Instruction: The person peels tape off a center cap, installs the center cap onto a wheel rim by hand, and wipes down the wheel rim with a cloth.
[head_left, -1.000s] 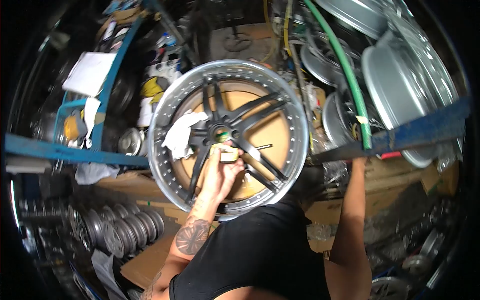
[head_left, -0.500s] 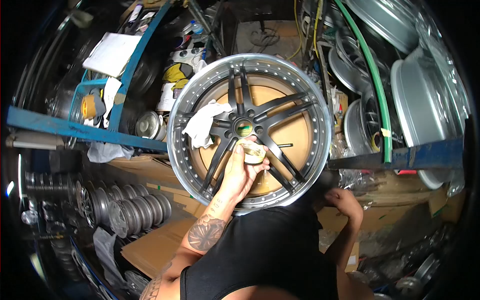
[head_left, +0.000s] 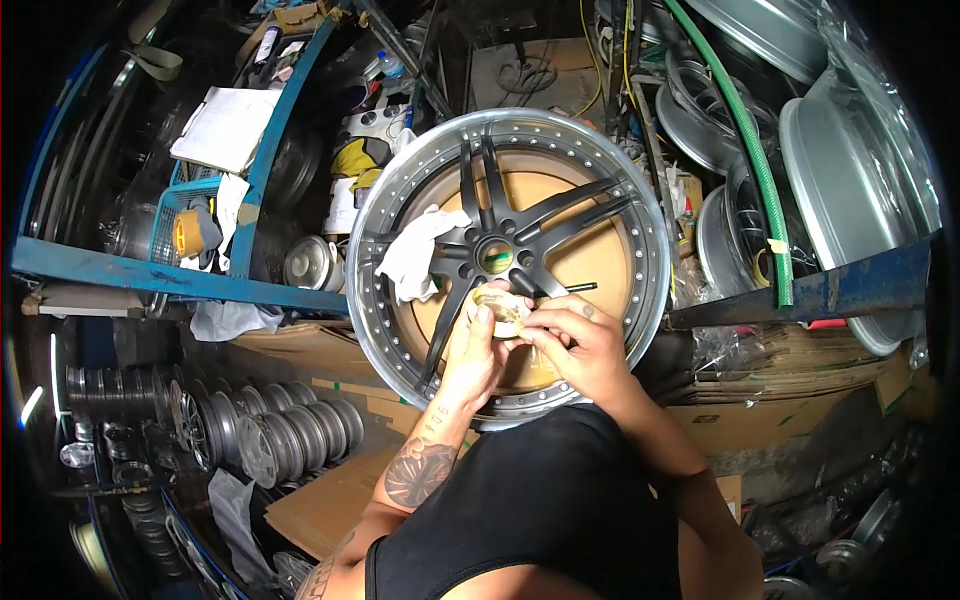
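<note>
My left hand is closed around a cream-coloured roll of tape, which is held over the lower part of a wheel rim. Fingers of my right hand pinch at the roll's right edge; a tape end between them is too small to make out. Below both hands lies the wheel rim, with a bright outer lip, dark double spokes and a ring of small bolts. A crumpled white cloth is draped over its left spokes. A thin black stick-like piece lies just beyond my right hand.
Blue metal frames stand at the left, with a blue basket and papers there. Several rims are stacked at the right behind a green hose. More rims and cardboard lie lower left.
My right hand has come up from beside the body to the roll of tape and now grips its edge. The left hand still holds the roll. The view has shifted slightly.
</note>
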